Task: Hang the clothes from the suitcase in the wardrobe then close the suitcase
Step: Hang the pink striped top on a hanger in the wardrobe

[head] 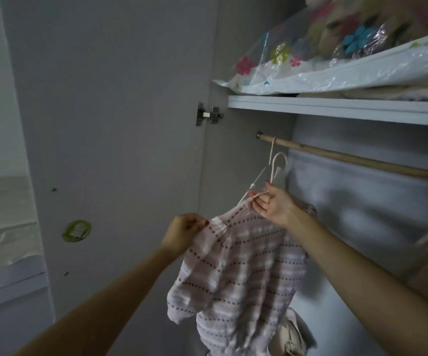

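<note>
- Right hand [275,202]: fingers pinched on pale pink plastic hanger [274,170] just under its hook, below wooden wardrobe rail [361,158].
- Left hand [186,231]: closed on shoulder of pink-and-white striped knit sweater [238,265].
- Sweater hangs on the hanger, inside open wardrobe, beneath white shelf [336,109].
</note>
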